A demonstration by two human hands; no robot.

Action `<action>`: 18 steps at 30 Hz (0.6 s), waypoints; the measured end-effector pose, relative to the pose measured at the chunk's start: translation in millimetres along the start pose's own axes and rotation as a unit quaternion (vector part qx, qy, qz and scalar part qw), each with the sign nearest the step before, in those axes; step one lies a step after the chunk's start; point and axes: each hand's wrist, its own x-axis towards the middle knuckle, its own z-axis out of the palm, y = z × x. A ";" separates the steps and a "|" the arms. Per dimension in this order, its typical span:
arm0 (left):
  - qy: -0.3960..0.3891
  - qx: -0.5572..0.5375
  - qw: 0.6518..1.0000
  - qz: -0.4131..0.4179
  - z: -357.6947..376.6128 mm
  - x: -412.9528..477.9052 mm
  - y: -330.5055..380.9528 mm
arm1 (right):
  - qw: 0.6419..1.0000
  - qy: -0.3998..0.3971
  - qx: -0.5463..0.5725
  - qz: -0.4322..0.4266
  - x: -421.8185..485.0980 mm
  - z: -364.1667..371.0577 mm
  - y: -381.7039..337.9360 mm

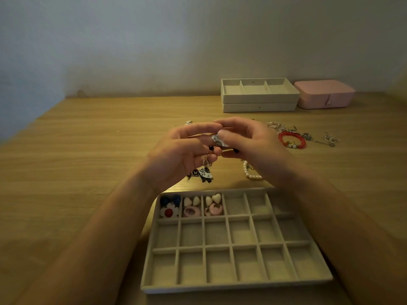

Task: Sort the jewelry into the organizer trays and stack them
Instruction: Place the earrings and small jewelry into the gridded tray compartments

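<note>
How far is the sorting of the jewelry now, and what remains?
Early stage. Done: three top-row compartments of the grid tray hold earrings. In hand: the left hand and right hand pinch a small patterned piece. Remaining: the red bracelet, pearl bracelet, chains and dark earrings lie loose; the two stacked trays at the back show an empty top, and the grid tray is not stacked.
</note>
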 end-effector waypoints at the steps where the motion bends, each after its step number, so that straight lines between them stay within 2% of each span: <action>1: -0.007 0.005 1.000 -0.004 0.7 -0.5 0.4 | 1.000 0.004 -0.021 -0.007 -0.8 0.4 0.6; 4: -0.001 0.047 0.999 -0.009 3.7 -0.8 -0.5 | 0.998 0.022 -0.051 0.002 -0.1 -0.3 3.0; 10: 0.083 0.167 0.982 -0.015 21.0 -3.6 -7.9 | 0.992 0.056 -0.115 0.003 2.5 -2.9 9.5; 18: 0.154 0.026 0.987 -0.039 36.5 0.4 -8.2 | 0.979 0.099 -0.165 -0.062 3.4 2.1 12.0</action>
